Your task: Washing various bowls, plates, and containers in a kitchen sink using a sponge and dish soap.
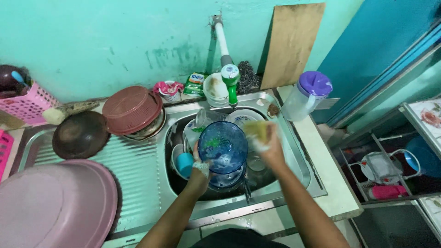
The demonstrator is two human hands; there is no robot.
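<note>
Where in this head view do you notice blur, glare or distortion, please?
Head view: the right hand with its yellow sponge is motion-blurred; the translucent blue plastic bowl in the left hand stays fairly sharp; mild glare on the ribbed steel drainboard; wide-angle bending at the edges.

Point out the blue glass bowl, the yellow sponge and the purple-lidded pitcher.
blue glass bowl (223,143), head view, middle of its inner face.
yellow sponge (256,131), head view, its top, above the fingers.
purple-lidded pitcher (314,83), head view, on the lid.

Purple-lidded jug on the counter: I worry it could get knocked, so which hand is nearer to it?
Right. The right hand holds a sponge over the sink, just left of and below the jug. The left hand grips the blue bowl, farther left.
</note>
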